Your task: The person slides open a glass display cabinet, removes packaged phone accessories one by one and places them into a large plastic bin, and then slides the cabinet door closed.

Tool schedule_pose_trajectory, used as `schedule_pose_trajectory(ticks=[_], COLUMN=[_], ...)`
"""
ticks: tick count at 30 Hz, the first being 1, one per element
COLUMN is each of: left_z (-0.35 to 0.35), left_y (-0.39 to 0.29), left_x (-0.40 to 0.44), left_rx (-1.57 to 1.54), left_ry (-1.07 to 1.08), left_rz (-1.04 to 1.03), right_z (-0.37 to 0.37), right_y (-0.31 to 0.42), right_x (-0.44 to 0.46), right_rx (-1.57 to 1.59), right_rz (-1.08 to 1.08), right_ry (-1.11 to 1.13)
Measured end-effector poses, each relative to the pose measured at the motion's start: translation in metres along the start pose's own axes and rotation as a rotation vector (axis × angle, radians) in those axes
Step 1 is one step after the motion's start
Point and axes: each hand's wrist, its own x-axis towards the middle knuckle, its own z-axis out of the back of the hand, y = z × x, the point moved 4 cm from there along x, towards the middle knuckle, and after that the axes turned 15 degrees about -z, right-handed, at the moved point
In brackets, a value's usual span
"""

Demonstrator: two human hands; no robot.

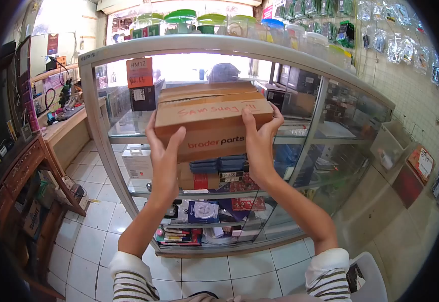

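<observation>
A brown cardboard box (pixel 207 123) is held up in front of a glass display cabinet, with "Samsung" handwritten in red on its top and "braderparts" printed on its near side. My left hand (pixel 165 151) grips the box's left end, thumb on the near side. On the right end, my right hand (pixel 260 143) has its thumb against the near side and top edge, its fingers round the back corner. The undersides of both hands' grip are partly hidden by the box.
The aluminium-framed cabinet (pixel 86 75) has shelves with boxes and packets. Lidded plastic tubs (pixel 180 22) line its top. A wooden desk (pixel 15 173) stands left, a white bin (pixel 373 282) lower right. Small packets (pixel 400 45) hang on the right wall.
</observation>
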Motion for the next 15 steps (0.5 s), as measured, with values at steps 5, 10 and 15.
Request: schedule_pose_trajectory(ticks=[5, 10, 15], left_z=[-0.013, -0.049, -0.107], left_y=[-0.032, -0.052, -0.036], left_x=[-0.052, -0.103, -0.152], left_rx=[0.058, -0.092, -0.310], left_ry=[-0.027, 0.084, 0.231], left_rz=[-0.181, -0.167, -0.032], right_z=[0.041, 0.109, 0.196], right_y=[0.020, 0.024, 0.025], right_x=[-0.047, -0.095, -0.139], right_rx=[0.111, 0.241, 0.091], right_rz=[0.233, 0.272, 0.261], right_ry=[-0.022, -0.170, -0.395])
